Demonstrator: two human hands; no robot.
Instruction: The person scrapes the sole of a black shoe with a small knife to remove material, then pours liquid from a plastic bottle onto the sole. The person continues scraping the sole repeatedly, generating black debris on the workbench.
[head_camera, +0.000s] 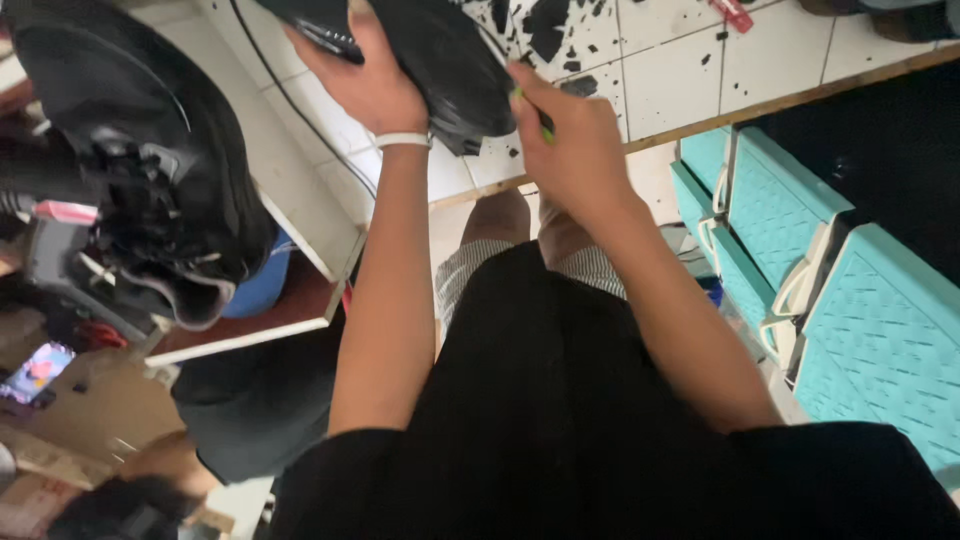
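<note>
My left hand (365, 80) grips a black shoe (440, 55) held over a white tiled tabletop (680, 70) at the top of the head view. A white band circles that wrist. My right hand (575, 140) is closed around a thin green tool (545, 125), its tip against the shoe's lower edge. A second black shoe (150, 160) sits upside down on a stand at the left.
Black splatters mark the tiles. Teal plastic drawers (850, 270) with white handles stand at the right under the table. A black cable (290, 100) runs across the white side surface. Clutter and another person's arm (170, 460) lie at the lower left.
</note>
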